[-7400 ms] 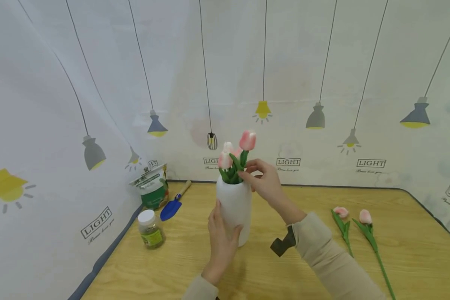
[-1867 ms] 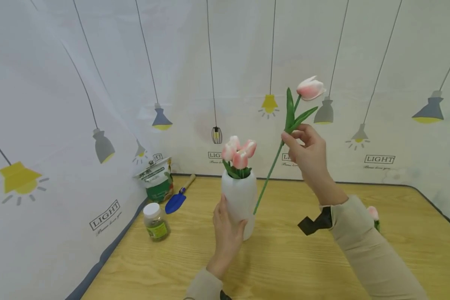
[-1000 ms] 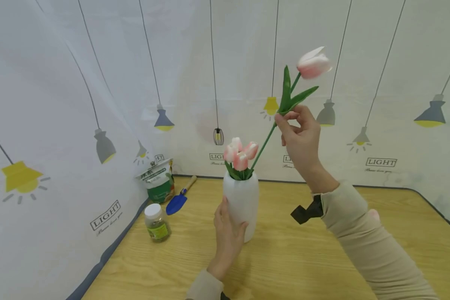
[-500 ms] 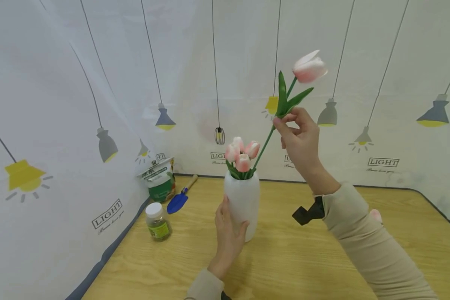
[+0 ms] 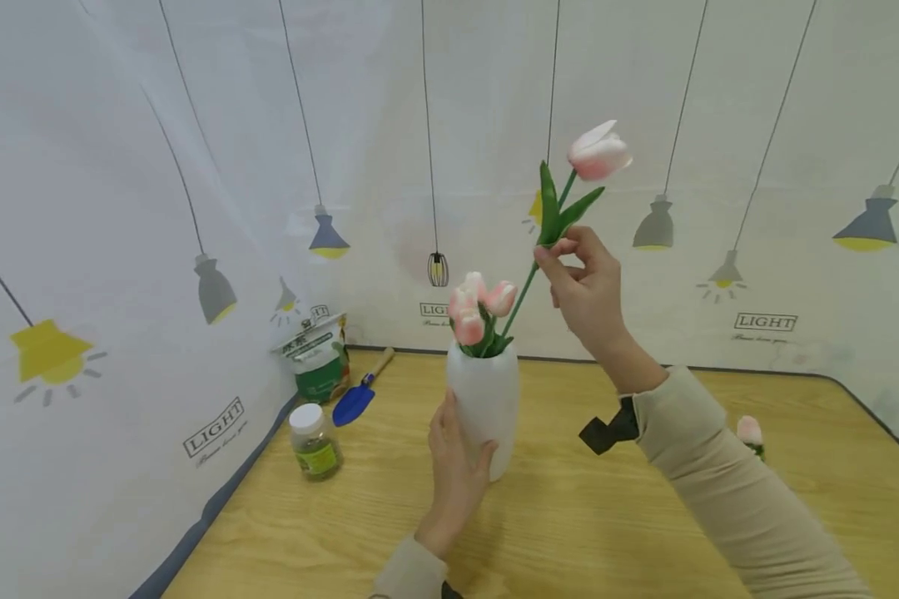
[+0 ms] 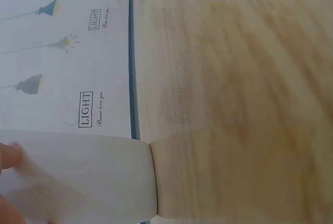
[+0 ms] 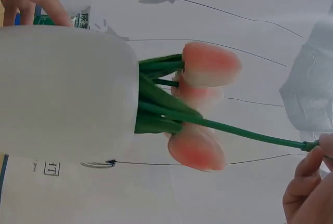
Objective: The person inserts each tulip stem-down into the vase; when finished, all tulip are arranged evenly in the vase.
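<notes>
My left hand [image 5: 455, 478] grips the lower side of a white vase [image 5: 487, 408], fingers on its left and thumb in front. The vase stands upright on the table, with several pink-and-white tulips [image 5: 470, 326] bunched in its mouth. Above and to the right, my right hand [image 5: 588, 291] pinches the stem of another tulip [image 5: 599, 152] just below its leaves. That tulip leans right. Its green stem [image 7: 239, 130] runs down into the vase mouth in the right wrist view, its lower end hidden inside. Left-hand fingertips [image 7: 47, 0] also show there against the vase.
One more tulip [image 5: 750, 429] lies on the table at right, mostly hidden by my right sleeve. On the left are a white-lidded jar [image 5: 315, 449], a blue trowel [image 5: 355, 403] and a green-and-white bag [image 5: 319, 370]. Lamp-printed fabric [image 5: 764, 208] borders the table [image 5: 584, 532].
Two tulips lay at right earlier; my right hand has since lifted one and brought its stem into the vase. Lately that hand has moved down and left, and the vase's front tulip has shifted left.
</notes>
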The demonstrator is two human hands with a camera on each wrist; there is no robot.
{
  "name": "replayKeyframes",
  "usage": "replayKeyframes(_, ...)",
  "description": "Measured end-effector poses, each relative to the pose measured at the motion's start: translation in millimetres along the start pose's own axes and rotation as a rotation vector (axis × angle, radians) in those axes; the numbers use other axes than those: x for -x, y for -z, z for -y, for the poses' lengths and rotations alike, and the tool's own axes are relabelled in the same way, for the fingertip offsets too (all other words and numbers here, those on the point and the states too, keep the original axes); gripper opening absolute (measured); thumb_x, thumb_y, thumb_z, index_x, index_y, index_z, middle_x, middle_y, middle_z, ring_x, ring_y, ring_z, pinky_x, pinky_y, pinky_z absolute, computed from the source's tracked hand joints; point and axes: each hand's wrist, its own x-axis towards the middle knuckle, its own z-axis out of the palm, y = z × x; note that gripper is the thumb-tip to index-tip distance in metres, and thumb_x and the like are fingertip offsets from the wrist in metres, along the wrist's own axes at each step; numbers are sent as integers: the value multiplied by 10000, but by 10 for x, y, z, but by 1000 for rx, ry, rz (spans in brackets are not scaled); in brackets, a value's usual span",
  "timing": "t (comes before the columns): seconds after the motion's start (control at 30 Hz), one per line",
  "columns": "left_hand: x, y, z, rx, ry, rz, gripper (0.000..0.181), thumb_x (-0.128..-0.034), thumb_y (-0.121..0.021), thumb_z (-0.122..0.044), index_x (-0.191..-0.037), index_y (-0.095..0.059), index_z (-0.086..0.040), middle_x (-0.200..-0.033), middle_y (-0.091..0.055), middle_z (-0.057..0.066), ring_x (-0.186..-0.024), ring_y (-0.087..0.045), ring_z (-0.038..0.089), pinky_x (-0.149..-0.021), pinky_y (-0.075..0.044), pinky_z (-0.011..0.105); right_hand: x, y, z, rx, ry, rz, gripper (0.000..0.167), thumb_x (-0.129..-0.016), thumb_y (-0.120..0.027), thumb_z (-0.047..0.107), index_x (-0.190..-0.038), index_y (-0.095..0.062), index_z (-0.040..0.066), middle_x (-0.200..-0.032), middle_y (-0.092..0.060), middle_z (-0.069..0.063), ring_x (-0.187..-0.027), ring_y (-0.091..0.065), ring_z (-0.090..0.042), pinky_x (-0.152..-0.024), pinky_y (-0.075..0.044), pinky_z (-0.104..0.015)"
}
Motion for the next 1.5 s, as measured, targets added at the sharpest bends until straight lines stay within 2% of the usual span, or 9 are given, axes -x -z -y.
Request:
replayKeyframes(0.13,-6,-1,-4,11,10,12,917,-752,-687,-138,-1433,-75,-170,-1337,-288,163,-1211,-320,361,-911,-392,517,22,-34,-83,2,36,-18,195,-849,-566,74,-975,-503,-60,-767,-492,34,-326,-328,-67,-373,-289,-201)
replayKeyframes(0.33,1,-5,19,8,12,10,937,-741,-700,-134,-1433,-68,-164,-1341,-283,164,-1210,-314,350,-914,-385,514,-39,-28,8,17,129,-12,170,-840,-572,42,-932,-499,-81,-757,-494,32,-314,-311,-54,-352,-247,-203)
replayKeyframes(0.43,1,0,24,15,-1,3,937,-738,-702,-130,-1432,-74,-157,-1336,-286,163,-1207,-316,345,-914,-383,515,-45,-24,20,-4,114,-16,175,-839,-571,34,-948,-504,-84,-754,-495,39,-316,-307,-49,-357,-248,-193)
replayKeyframes(0.63,-11,10,29,23,-13,6,925,-747,-689,-133,-1432,-68,-151,-1340,-276,173,-1209,-308,354,-909,-381,530,43,-89,127,46,-5,45,164,-856,-536,18,-960,-475,-93,-780,-486,28,-322,-299,-48,-364,-267,-197)
replayKeyframes(0.8,-11,4,37,17,-3,12,928,-749,-688,-142,-1433,-61,-159,-1341,-276,171,-1209,-311,349,-911,-380,530,-6,-97,207,31,61,13,156,-848,-536,-13,-956,-483,-112,-756,-472,14,-323,-303,-27,-367,-258,-180)
replayKeyframes(0.9,-10,5,32,16,2,10,931,-745,-694,-136,-1432,-65,-160,-1338,-280,171,-1205,-317,350,-911,-381,526,-56,-88,161,21,88,10,165,-847,-547,8,-965,-496,-96,-748,-466,20,-323,-310,-29,-362,-254,-178)
replayKeyframes(1.03,-14,11,18,10,8,9,932,-743,-698,-129,-1431,-70,-159,-1332,-285,174,-1199,-322,354,-908,-384,523,-41,-116,71,77,26,48,164,-857,-556,69,-977,-525,-38,-768,-473,24,-321,-308,-40,-348,-255,-193)
replayKeyframes(1.27,-25,9,25,8,-10,3,917,-752,-689,-146,-1431,-72,-151,-1330,-282,176,-1197,-324,359,-899,-391,527,268,-268,18,197,-160,204,151,-874,-528,75,-978,-516,-34,-847,-533,-136,-323,-336,-16,-354,-298,-199)
replayKeyframes(1.5,-9,-3,44,16,-42,-12,918,-744,-695,-148,-1429,-84,-127,-1318,-293,178,-1188,-330,358,-886,-403,515,422,-284,-294,259,-171,255,168,-844,-585,119,-959,-553,0,-854,-578,-187,-335,-344,-18,-370,-324,-201)
